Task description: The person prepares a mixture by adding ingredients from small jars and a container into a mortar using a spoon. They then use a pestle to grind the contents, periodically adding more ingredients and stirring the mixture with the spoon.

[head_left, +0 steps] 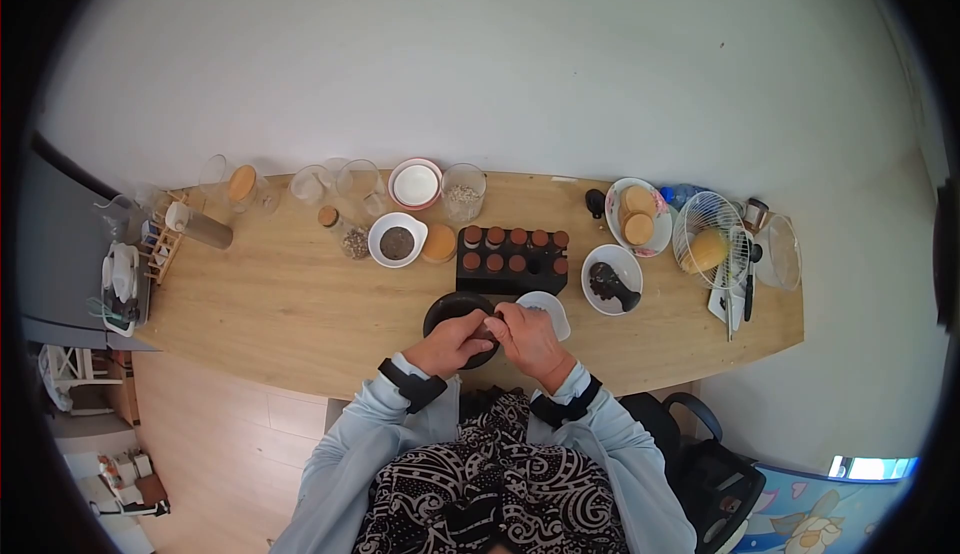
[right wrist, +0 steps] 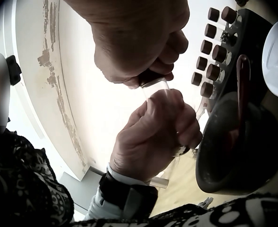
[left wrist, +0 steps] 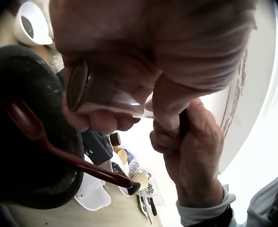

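My left hand (head_left: 447, 346) grips a small clear glass vial (left wrist: 103, 97), its round base showing past the fingers in the left wrist view. My right hand (head_left: 530, 342) pinches the brown cap (right wrist: 154, 77) at the vial's other end, so both hands meet in front of the body. Beneath them stands a black bowl (head_left: 452, 306), partly hidden by the left hand. A reddish-brown spoon (left wrist: 96, 168) leans in that bowl. Just past the right hand is a white spouted dish (head_left: 550, 306). Behind sits a black rack (head_left: 510, 280) of brown-capped vials, with one open hole.
To the right a white bowl (head_left: 600, 306) holds a black pestle (head_left: 626, 297) and dark bits; a wire basket (head_left: 700, 216) stands beyond. Left of the rack are a white bowl of dark grains (head_left: 378, 242) and several glass jars. A test-tube stand (head_left: 165, 239) is far left.
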`<state>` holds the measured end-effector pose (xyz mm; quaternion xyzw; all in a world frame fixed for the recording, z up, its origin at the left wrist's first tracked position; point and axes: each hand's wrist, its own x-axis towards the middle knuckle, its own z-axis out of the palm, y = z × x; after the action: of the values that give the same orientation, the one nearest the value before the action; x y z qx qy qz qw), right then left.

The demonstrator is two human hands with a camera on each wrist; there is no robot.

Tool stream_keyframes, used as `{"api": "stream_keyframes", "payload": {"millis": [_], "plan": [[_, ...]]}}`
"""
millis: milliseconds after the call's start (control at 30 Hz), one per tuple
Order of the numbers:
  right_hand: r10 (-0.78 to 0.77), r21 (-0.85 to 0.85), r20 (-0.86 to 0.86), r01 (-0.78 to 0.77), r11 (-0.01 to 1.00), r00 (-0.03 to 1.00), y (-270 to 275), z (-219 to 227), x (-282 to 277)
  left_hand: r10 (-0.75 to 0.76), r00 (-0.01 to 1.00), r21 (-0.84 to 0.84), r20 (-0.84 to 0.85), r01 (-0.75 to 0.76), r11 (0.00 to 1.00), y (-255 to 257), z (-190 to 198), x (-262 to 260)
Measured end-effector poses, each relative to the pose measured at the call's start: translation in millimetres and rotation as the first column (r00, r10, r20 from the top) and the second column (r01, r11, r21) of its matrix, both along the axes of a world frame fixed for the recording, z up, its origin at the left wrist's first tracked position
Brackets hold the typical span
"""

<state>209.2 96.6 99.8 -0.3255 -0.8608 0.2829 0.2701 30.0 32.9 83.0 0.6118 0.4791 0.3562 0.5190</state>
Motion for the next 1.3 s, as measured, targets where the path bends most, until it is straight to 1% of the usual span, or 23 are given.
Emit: {"api": "stream_keyframes", "payload": {"millis": [167, 233, 367, 433, 467, 500, 533, 567, 600, 633, 700, 767, 800, 833, 867, 933, 967, 1000, 1067, 1100, 1167, 1233, 1300], "plan": [[0.153, 0.173, 0.077, -0.164, 0.971, 0.985, 0, 4, -8, -0.086, 0.984, -0.122, 0.156, 0.106, 0.987, -9, -6, -12], [0.189, 0.164, 0.096, -0.202, 0.965, 0.977, 2, 8, -8, -0.032, 0.913, -0.194, 0.406, 0.12, 0.974, -13, -12, -11], [0.252, 0.18, 0.07, -0.26, 0.949, 0.965, 4, 13, -12, -0.053, 0.859, -0.299, 0.509, 0.234, 0.925, -12, -12, -19], [0.254, 0.197, 0.061, -0.261, 0.945, 0.965, 4, 11, -13, -0.103, 0.688, -0.297, 0.718, 0.437, 0.849, -11, -9, -22], [0.257, 0.218, 0.05, -0.262, 0.94, 0.965, 5, 10, -14, -0.109, 0.689, -0.296, 0.716, 0.441, 0.847, -10, -12, -19], [0.248, 0.221, 0.048, -0.253, 0.942, 0.967, 5, 9, -16, -0.096, 0.876, -0.233, 0.473, 0.23, 0.945, -10, -18, -13], [0.138, 0.042, -0.022, -0.137, 0.99, 0.99, 2, 6, -18, -0.016, 0.98, -0.099, 0.2, 0.037, 0.994, -10, -21, -6], [0.018, -0.144, -0.073, -0.029, 0.989, 0.997, 1, 4, -22, -0.022, 0.98, -0.098, 0.199, 0.042, 0.994, -7, -9, 0], [0.015, -0.14, -0.075, -0.025, 0.99, 0.997, 2, 1, -27, 0.105, 0.985, 0.071, -0.139, -0.095, 0.993, -4, 5, 5], [-0.054, -0.157, -0.026, 0.049, 0.986, 0.998, 2, -1, -32, 0.272, 0.86, 0.271, -0.432, -0.164, 0.949, -3, 14, 8], [-0.129, -0.178, 0.024, 0.131, 0.975, 0.991, 1, -2, -34, 0.281, 0.86, 0.245, -0.426, -0.189, 0.951, -3, -5, 9], [-0.033, -0.032, 0.023, 0.034, 0.999, 0.999, 4, 5, -33, 0.293, 0.859, 0.224, -0.419, -0.215, 0.95, -2, -7, 8], [-0.039, -0.037, 0.021, 0.039, 0.999, 0.999, 3, 8, -32, 0.164, 0.986, -0.043, -0.024, -0.165, 0.985, -5, -7, 7], [0.088, 0.021, 0.021, -0.089, 0.996, 0.996, 4, 14, -30, 0.112, 0.91, -0.26, 0.399, -0.005, 0.966, -7, -5, 5], [0.21, 0.082, 0.028, -0.211, 0.974, 0.977, 5, 20, -30, 0.106, 0.912, -0.259, 0.396, 0.0, 0.966, -8, -7, 0], [0.293, 0.011, -0.019, -0.293, 0.956, 0.956, 5, 36, -33, -0.038, 0.885, -0.381, 0.464, 0.238, 0.893, -12, -8, -11], [0.381, -0.054, -0.072, -0.385, 0.921, 0.922, 5, 41, -34, -0.046, 0.885, -0.38, 0.464, 0.245, 0.892, -12, -5, -12], [0.374, -0.051, -0.074, -0.378, 0.924, 0.925, 5, 41, -34, -0.001, 0.863, -0.388, 0.505, 0.228, 0.893, -13, 0, -15], [0.356, -0.002, -0.26, -0.37, 0.929, 0.897, 5, 40, -33, 0.044, 0.842, -0.398, 0.538, 0.208, 0.894, -13, 2, -23], [0.356, -0.002, -0.264, -0.369, 0.929, 0.897, 3, 38, -32, 0.013, 0.867, -0.365, 0.498, 0.195, 0.91, -13, -3, -27], [0.373, -0.252, 0.074, -0.344, 0.905, 0.925, 1, 34, -28, -0.016, 0.891, -0.332, 0.454, 0.186, 0.925, -13, 1, -29], [0.409, -0.294, -0.015, -0.395, 0.87, 0.912, 1, 38, -25, 0.033, 0.908, -0.453, 0.417, 0.176, 0.874, -15, 9, -31], [0.437, -0.328, -0.106, -0.447, 0.832, 0.893, 2, 39, -24, -0.026, 0.936, -0.413, 0.352, 0.18, 0.893, -16, -4, -36]]}}
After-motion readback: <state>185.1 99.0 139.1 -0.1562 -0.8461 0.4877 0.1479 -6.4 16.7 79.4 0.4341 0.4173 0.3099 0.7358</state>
